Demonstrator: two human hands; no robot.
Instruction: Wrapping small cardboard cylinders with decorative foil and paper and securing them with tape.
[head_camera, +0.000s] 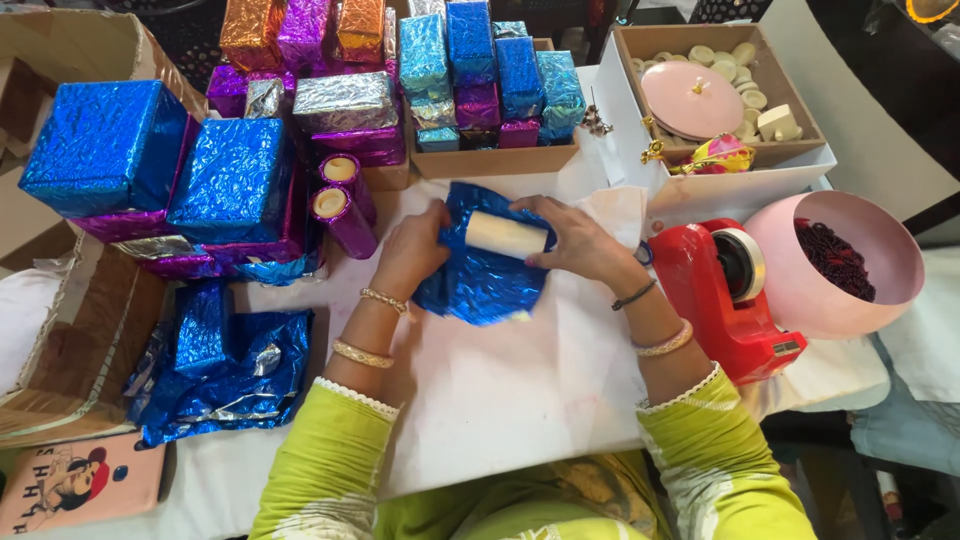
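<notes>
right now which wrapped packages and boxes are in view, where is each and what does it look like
Blue foil sheet: centre, crinkled, under both hands, round a cream cylinder.
Blue foil boxes: left, square, shiny.
Purple foil tubes: beside them, cream ends.
Mixed foil parcels: top centre, blue, purple, orange, silver.
Cardboard tray: top right, holds a pink lid.
Left hand and right hand: on the foil.

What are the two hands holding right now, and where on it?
Both hold a cream cylinder lying on blue foil: left hand on the foil at its left end, right hand at its right end.
</notes>
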